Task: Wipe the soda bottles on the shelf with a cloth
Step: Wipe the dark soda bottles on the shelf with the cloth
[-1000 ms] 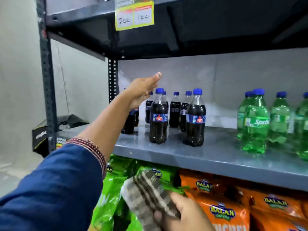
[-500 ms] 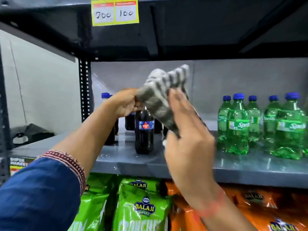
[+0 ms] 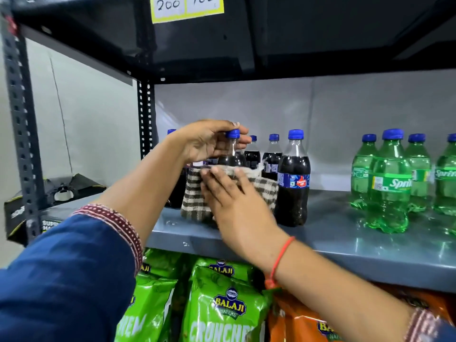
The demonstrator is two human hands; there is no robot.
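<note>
A dark cola bottle with a blue cap stands at the front of the grey shelf. My left hand grips its neck just under the cap. My right hand presses a brown-and-white striped cloth flat against the bottle's body, which the cloth mostly hides. A second cola bottle stands just to the right, and more cola bottles line up behind.
Several green Sprite bottles stand on the shelf's right part. Green and orange snack bags fill the shelf below. A dark upright post rises at left, with a black box behind it. The upper shelf hangs low overhead.
The cloth was held up in the air beside the bottle's top; my right hand has brought it down onto the bottle's body. My left hand has settled on the neck.
</note>
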